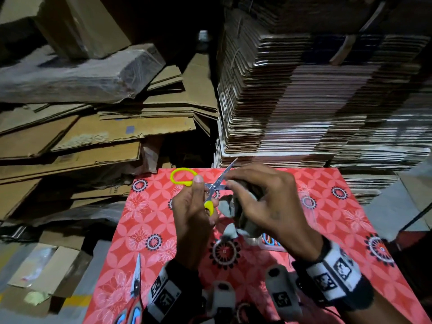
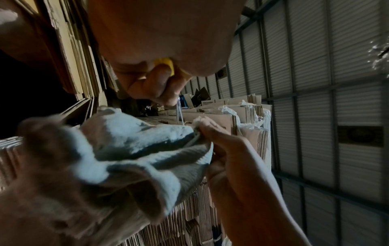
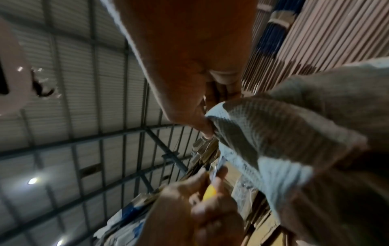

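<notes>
Head view: my left hand (image 1: 191,218) grips the yellow-handled scissors (image 1: 218,181) above the counter (image 1: 145,218), blades parted, one tip pointing to 1 o'clock. My right hand (image 1: 268,202) clutches the grey cloth (image 1: 230,208) at 3 o'clock of them.
Left wrist view: the cloth is pinched around one blade.
Right wrist view: my right fingers curl into the cloth.

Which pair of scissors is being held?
The yellow-handled scissors, gripped by the left hand, blades open against the grey cloth in the right hand. The blue-handled scissors lie untouched on the red table.
</notes>
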`<state>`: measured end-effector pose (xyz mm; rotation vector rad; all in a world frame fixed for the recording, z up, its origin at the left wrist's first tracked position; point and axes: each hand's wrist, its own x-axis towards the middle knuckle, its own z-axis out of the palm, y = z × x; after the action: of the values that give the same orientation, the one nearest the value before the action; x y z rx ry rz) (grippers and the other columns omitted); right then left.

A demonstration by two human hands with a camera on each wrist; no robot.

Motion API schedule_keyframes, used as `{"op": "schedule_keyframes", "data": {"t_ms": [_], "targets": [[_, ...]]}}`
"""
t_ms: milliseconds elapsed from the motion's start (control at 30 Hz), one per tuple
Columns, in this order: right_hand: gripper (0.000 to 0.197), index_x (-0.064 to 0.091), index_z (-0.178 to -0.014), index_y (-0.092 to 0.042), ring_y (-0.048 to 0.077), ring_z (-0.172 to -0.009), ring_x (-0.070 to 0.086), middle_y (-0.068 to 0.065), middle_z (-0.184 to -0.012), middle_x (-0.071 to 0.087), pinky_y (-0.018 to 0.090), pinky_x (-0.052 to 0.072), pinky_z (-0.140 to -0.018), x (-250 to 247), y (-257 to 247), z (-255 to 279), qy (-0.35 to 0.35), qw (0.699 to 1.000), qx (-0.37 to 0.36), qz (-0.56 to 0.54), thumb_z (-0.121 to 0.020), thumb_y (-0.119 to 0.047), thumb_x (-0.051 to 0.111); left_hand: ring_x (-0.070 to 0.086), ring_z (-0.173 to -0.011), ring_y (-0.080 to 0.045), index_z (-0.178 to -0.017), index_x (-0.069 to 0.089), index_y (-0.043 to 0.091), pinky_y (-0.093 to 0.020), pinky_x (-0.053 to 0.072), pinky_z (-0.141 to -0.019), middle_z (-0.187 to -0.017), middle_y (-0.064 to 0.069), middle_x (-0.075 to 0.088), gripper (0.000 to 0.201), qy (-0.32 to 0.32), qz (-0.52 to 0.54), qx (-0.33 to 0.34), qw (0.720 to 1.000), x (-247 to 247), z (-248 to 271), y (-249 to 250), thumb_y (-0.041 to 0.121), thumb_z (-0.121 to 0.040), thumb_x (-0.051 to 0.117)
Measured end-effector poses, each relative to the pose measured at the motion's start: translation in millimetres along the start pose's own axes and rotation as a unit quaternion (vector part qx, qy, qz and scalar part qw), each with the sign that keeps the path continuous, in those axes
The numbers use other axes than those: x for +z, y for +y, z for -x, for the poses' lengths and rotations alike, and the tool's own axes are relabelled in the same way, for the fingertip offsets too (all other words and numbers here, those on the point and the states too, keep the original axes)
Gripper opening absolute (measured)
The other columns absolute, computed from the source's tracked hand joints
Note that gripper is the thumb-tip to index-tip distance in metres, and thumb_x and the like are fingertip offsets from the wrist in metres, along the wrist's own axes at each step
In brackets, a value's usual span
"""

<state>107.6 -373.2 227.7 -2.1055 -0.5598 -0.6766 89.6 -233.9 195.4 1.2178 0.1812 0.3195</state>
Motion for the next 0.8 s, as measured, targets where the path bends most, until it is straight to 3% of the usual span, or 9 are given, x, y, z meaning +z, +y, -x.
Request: {"op": "schedule_keyframes", "data": {"t_ms": [100,233,333,433,533,600,667,733,800], "targets": [[0.01,0.082,-0.094,-0.009,0.012,-0.086,0.071,0.0,-0.092,0.076,0.023,0.054,-0.079,10.0,9.4,1.6,0.015,1.0,-0.016,-0.014,-0.087,-0.002,0.079,0.036,-0.044,-0.018,-0.072,0.044,0.002,-0.017,0.032,-0.037,-0.06,-0.034,0.033,0.051,-0.004,-0.023,0.009,1.0,-1.5,-0.6,-0.7,0.035,-0.109,0.052],[0.01,0.084,-0.095,-0.015,0.003,-0.087,0.071,-0.009,-0.091,0.078,0.018,0.054,-0.077,5.5,21.0,-3.8,0.056,0.994,0.087,-0.034,-0.088,-0.008,0.081,0.038,-0.049,-0.02,-0.057,0.042,0.022,-0.022,0.031,-0.042,-0.055,-0.017,0.028,0.051,-0.021,-0.1,0.045,0.994,-8.2,-2.5,-5.7,0.05,-0.099,0.051],[0.012,0.084,-0.092,-0.024,0.002,-0.084,0.071,-0.015,-0.087,0.078,0.021,0.054,-0.074,3.7,27.0,-6.8,0.062,0.983,0.161,-0.063,-0.087,-0.013,0.082,0.041,-0.043,-0.02,-0.056,0.049,0.022,-0.024,0.029,-0.04,-0.051,-0.019,0.041,0.05,-0.024,-0.112,0.041,0.993,-10.1,-2.5,-7.5,0.045,-0.101,0.051],[0.022,0.08,-0.082,-0.035,0.0,-0.064,0.066,-0.01,-0.076,0.078,0.023,0.05,-0.063,-1.8,29.9,-9.0,0.044,0.968,0.217,-0.116,-0.088,-0.013,0.081,0.035,-0.041,-0.016,-0.06,0.053,0.022,-0.021,0.025,-0.038,-0.052,-0.013,0.048,0.051,-0.03,-0.08,0.013,0.996,-11.1,-3.1,-11.4,0.035,-0.109,0.053],[0.022,0.079,-0.081,-0.033,0.011,-0.063,0.069,-0.003,-0.072,0.078,0.026,0.054,-0.065,-7.7,31.9,-9.4,0.039,0.969,0.217,-0.109,-0.089,-0.013,0.08,0.029,-0.046,-0.016,-0.069,0.053,0.011,-0.017,0.031,-0.038,-0.056,-0.021,0.046,0.045,-0.033,-0.055,-0.011,0.998,-9.5,-2.2,-11.1,0.027,-0.11,0.047],[0.016,0.08,-0.084,-0.028,0.012,-0.06,0.068,0.002,-0.069,0.076,0.024,0.053,-0.062,-10.2,34.8,-10.1,0.05,0.966,0.225,-0.114,-0.09,-0.013,0.079,0.031,-0.042,-0.016,-0.072,0.053,0.007,-0.016,0.03,-0.036,-0.054,-0.019,0.048,0.044,-0.021,-0.043,-0.028,0.998,-7.6,-1.5,-9.4,0.028,-0.11,0.046],[0.014,0.081,-0.088,-0.026,0.012,-0.07,0.072,0.001,-0.078,0.079,0.022,0.054,-0.067,-13.8,36.1,-11.2,0.06,0.959,0.234,-0.148,-0.09,-0.012,0.08,0.032,-0.037,-0.011,-0.073,0.05,0.007,-0.017,0.025,-0.036,-0.052,-0.006,0.052,0.043,-0.019,-0.035,-0.035,0.999,-7.2,-1.5,-6.5,0.03,-0.109,0.046],[0.011,0.082,-0.094,-0.021,0.009,-0.084,0.075,-0.005,-0.088,0.081,0.02,0.055,-0.076,-18.1,32.4,-12.4,0.057,0.953,0.227,-0.194,-0.089,-0.012,0.081,0.032,-0.035,-0.011,-0.072,0.048,0.008,-0.018,0.024,-0.037,-0.052,-0.004,0.054,0.044,-0.023,-0.038,-0.029,0.999,-8.2,-2.0,-4.3,0.03,-0.109,0.045],[0.013,0.082,-0.1,-0.016,0.007,-0.086,0.075,-0.005,-0.091,0.081,0.018,0.054,-0.079,-20.6,29.4,-13.0,0.062,0.949,0.22,-0.217,-0.088,-0.012,0.082,0.032,-0.034,-0.011,-0.072,0.048,0.008,-0.018,0.025,-0.037,-0.052,-0.003,0.054,0.044,-0.023,-0.041,-0.029,0.998,-9.1,-2.5,-1.9,0.031,-0.109,0.045]]}}
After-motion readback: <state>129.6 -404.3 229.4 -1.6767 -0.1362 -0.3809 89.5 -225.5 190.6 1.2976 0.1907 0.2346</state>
